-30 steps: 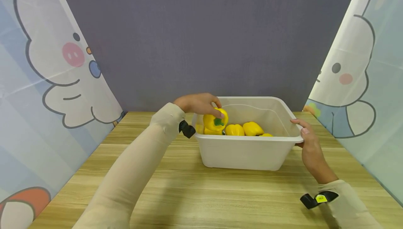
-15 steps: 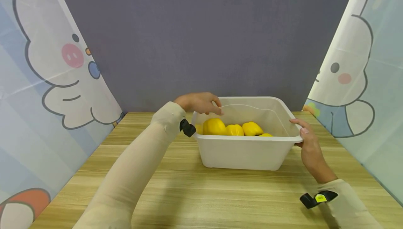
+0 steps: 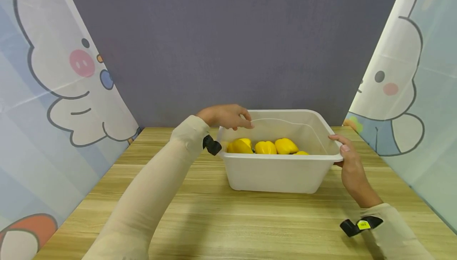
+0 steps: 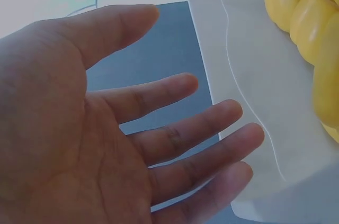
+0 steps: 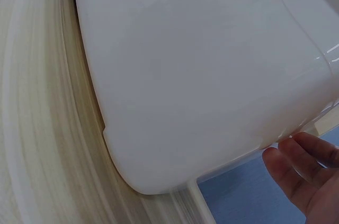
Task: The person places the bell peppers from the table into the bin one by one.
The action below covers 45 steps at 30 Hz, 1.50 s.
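A white plastic bin [image 3: 275, 174] stands on the table with several yellow bell peppers [image 3: 265, 147] in it. My left hand [image 3: 228, 116] hovers over the bin's left end, holding nothing; in the left wrist view its fingers are spread and the palm is bare. Below that hand, the leftmost bell pepper [image 3: 240, 146] lies tilted against the others. At the bin's right end my right hand [image 3: 352, 168] grips the rim, thumb on top and other fingers underneath. The right wrist view has its fingertips [image 5: 288, 147] at the bin's outer wall. The near wall hides the peppers' lower parts.
The wood-grain table [image 3: 221, 224] runs up to a dark grey panel [image 3: 228, 45] behind the bin. Cartoon-printed sheets [image 3: 25, 133] flank both sides. A black wrist camera [image 3: 212, 145] sits on each beige sleeve.
My left hand has let go of a bell pepper, which dropped into the bin's left end and rolled over leftward. The right hand has stayed at the rim.
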Tool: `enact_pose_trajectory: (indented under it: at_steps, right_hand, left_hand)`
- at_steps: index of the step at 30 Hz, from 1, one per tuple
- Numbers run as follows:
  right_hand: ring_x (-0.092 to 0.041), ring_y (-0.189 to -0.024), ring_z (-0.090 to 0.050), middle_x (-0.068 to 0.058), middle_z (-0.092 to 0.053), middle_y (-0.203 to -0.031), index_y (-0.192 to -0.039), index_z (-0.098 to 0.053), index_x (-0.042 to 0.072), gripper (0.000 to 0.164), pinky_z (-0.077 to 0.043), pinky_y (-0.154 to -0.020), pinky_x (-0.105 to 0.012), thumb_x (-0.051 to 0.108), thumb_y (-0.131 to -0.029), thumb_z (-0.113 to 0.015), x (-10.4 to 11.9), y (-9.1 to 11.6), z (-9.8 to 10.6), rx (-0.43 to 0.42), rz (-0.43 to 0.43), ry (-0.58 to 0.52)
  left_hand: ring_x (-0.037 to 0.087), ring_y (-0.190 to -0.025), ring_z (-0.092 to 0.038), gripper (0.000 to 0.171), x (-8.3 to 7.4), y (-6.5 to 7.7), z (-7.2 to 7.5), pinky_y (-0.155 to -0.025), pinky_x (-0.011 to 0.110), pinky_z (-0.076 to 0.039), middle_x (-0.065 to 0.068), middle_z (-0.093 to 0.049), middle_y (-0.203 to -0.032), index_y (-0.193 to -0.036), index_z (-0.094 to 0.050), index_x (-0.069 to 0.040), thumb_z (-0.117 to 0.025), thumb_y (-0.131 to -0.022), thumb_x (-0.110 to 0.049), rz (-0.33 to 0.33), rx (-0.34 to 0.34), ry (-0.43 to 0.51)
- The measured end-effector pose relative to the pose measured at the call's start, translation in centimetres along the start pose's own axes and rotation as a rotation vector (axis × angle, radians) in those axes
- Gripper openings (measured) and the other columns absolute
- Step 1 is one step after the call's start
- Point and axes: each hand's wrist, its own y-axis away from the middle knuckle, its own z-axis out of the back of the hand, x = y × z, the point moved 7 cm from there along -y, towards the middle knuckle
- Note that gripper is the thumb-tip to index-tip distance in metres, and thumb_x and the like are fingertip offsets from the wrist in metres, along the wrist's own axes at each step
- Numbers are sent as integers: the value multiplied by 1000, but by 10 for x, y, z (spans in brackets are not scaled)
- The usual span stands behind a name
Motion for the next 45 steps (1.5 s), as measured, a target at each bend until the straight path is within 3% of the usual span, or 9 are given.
enact_pose_trajectory:
  at_steps: [11, 27, 31, 38, 45]
  right_hand:
    - [-10, -87, -58, -7, -53, -122, -141, -52, 6, 44, -49, -69, -19, 23, -109, -27, 1, 0, 1, 6, 7, 6]
    - [-14, -96, -57, -6, -58, -123, -154, -38, 5, 50, -49, -73, -20, 26, -110, -25, 0, -3, -3, 40, -7, 28]
    - [-13, -100, -55, -2, -56, -131, -157, -31, 4, 52, -49, -75, -19, 27, -111, -21, -1, -3, -5, 70, 4, 53]
    - [-12, -103, -55, 1, -54, -135, -159, -28, 9, 52, -48, -77, -19, 30, -112, -19, -1, -2, -5, 78, 0, 84]
    - [-10, -103, -57, -1, -56, -133, -157, -28, 3, 52, -48, -77, -18, 27, -112, -19, 0, 0, -1, 76, 15, 28]
  left_hand:
    - [20, -104, -63, 46, 11, 3, 4, -95, 43, -47, 0, -57, -135, -137, -59, -18, -59, -99, -45, -33, -80, -17]
    - [18, -99, -65, 35, 31, 23, 8, -89, 42, -51, 1, -66, -118, -131, -63, -20, -57, -102, -37, -130, -294, 110]
    - [21, -97, -66, 29, 38, 29, 10, -88, 42, -52, -1, -69, -108, -127, -65, -18, -58, -101, -31, -165, -394, 133]
    - [26, -92, -68, 21, 51, 39, 12, -84, 43, -53, -2, -72, -98, -118, -69, -17, -62, -100, -26, -210, -554, 225]
    - [23, -85, -67, 20, 65, 48, 6, -80, 39, -54, 5, -71, -95, -117, -69, -14, -59, -103, -25, -214, -592, 345]
